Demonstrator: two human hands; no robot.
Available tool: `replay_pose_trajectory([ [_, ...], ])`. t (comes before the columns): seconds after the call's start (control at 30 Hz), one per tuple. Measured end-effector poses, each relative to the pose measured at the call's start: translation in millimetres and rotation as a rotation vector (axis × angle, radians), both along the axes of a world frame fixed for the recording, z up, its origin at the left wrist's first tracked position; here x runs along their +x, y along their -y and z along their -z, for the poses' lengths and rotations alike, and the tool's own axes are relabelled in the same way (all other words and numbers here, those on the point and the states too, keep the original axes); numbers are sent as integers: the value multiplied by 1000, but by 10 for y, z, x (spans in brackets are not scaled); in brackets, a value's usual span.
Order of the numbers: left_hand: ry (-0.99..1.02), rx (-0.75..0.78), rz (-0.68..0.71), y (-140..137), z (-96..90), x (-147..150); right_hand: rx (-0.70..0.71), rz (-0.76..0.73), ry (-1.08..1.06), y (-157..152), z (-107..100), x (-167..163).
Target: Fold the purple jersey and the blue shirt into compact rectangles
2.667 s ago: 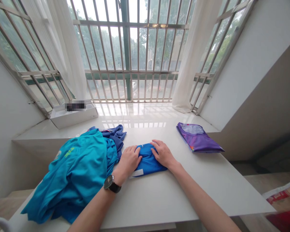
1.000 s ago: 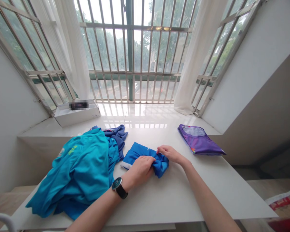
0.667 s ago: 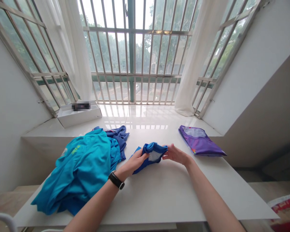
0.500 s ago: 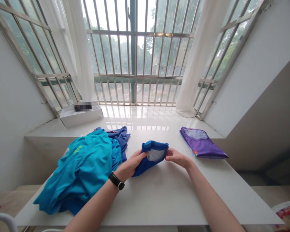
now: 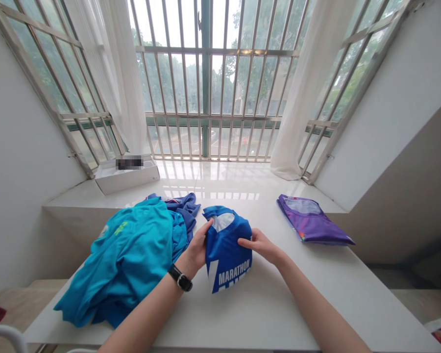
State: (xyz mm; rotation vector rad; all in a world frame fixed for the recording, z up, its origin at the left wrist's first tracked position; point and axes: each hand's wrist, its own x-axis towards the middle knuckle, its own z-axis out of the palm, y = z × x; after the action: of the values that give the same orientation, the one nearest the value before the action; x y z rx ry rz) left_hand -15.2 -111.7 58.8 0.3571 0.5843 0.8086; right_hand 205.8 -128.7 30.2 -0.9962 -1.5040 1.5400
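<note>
A folded royal-blue shirt [image 5: 226,255] with white "MARATHON" lettering stands tilted up off the white table [image 5: 272,309], collar at the top. My left hand [image 5: 197,247], a black watch on its wrist, grips the shirt's left edge. My right hand [image 5: 259,243] holds its right side, fingers pressed on the front. Just left of my left hand lies a loose heap of turquoise shirts [image 5: 128,262] with a darker blue garment [image 5: 182,208] behind it.
A folded purple shirt [image 5: 312,223] lies at the table's right, near the edge. A white box [image 5: 127,174] sits on the glossy window sill [image 5: 213,179] at back left. Barred windows and white curtains stand behind. A wall rises close on the right.
The folded blue shirt lay flat under both hands; I picked it up, turned it, and now hold it upright showing the lettering. The view shifted slightly leftward.
</note>
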Motion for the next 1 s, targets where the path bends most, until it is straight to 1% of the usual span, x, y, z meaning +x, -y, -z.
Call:
replay_pose_trajectory([
  [0.17,22,47,28,22,4,-26,-13,-5,-7,26,-44,-18],
  [0.23,-6,18,34,21,-1,-37,-30,-25,-15,33,-37,-35],
  [0.4,-75,-69,-12,-22,-1,-63,-64,-30,-24,36,6,-68],
  [0.5,-74,-100,3,-33,-2,-62,-119,-92,-65,43,38,-53],
  [0.6,-74,-116,-6,-19,-36,-58,-161,-182,-53,58,48,-21],
  [0.73,-68,-106,-73,-3,-130,-97,-170,-260,-27,55,40,5],
  [0.8,-67,-96,-136,-11,-163,-137,-173,-283,-25,42,43,3],
  [0.9,-70,-91,-236,-41,-170,-197,-171,-262,-15,26,59,-18],
  [1.0,-51,-97,-286,-61,-161,-230,-169,-213,-66,36,64,-70],
])
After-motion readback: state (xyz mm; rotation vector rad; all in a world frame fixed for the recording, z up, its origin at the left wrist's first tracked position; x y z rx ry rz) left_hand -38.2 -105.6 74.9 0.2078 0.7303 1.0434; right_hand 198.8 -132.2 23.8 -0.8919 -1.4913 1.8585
